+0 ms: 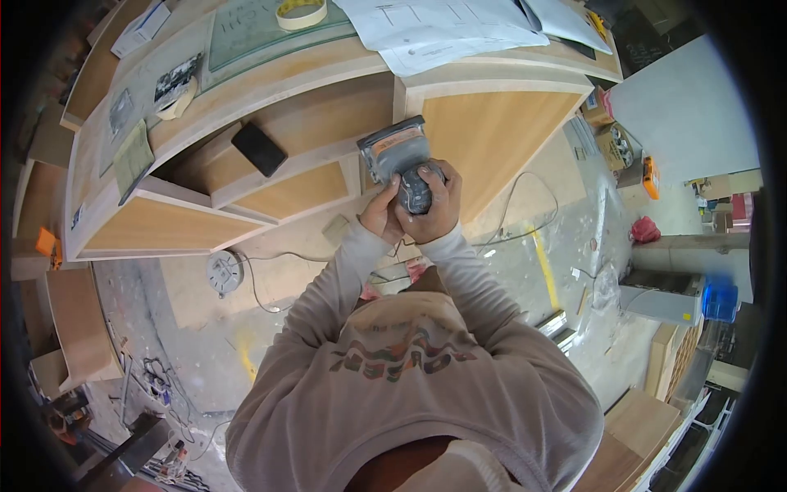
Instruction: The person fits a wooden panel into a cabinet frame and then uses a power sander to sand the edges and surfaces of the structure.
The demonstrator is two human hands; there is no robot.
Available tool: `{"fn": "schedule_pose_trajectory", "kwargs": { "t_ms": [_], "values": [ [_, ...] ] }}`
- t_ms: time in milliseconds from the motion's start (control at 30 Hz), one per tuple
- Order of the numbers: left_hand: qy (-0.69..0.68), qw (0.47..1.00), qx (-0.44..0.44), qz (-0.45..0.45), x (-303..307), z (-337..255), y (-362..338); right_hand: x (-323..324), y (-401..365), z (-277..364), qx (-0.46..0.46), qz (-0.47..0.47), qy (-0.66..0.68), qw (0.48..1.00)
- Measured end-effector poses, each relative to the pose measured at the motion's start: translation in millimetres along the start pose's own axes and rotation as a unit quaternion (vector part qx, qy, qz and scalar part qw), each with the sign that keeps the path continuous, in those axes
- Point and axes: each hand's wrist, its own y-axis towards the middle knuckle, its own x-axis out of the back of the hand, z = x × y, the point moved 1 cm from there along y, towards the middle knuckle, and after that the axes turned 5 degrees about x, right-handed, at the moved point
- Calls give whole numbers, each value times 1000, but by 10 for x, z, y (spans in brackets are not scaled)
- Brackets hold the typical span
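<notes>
Scuffed concrete floor [201, 348] surrounds a pale wooden cabinet [500, 102], with dust, loose cords and yellow markings across it. Dark handwritten strokes mark the glass sheet [238, 41] on the cabinet top, but I can't make out the words. Printed line drawings cover the paper sheets [447, 33], their captions too small to read, and the colored lettering on my sweatshirt [402, 348] is too creased for me to decipher. A roll of masking tape [303, 24] sits on the glass. Within the cabinet's open front, a black smartphone [259, 149] lies at a slant by the long compartment. To the right, an open cardboard box [608, 141] holds small items I can't identify; a blue container [721, 302] stands farther back, its contents hidden.

Both my left hand [379, 213] and right hand [443, 202] are curled closely around the dark grip of a handheld power sander [402, 154], thumbs on top. The sander is just before the cabinet's upright; I can't tell whether its pad touches the wood.
</notes>
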Motion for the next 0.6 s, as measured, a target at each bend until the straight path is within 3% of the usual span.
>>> {"fn": "schedule_pose_trajectory", "kwargs": {
  "t_ms": [333, 400, 533, 600],
  "values": [
    [78, 996, 44, -7, 8, -405, 173, -185, 269, -51, -13, -24, -46, 999],
    [47, 995, 71, 43, -35, -468, 159, -198, 289, -54, -4, -26, -55, 998],
    [57, 993, 87, 58, 233, -427, 132, -324, 1, -128, -10, -33, -35, 999],
    [105, 994, 30, -18, 283, -346, 127, -382, -123, -176, -21, -33, -20, 999]
  ]
}}
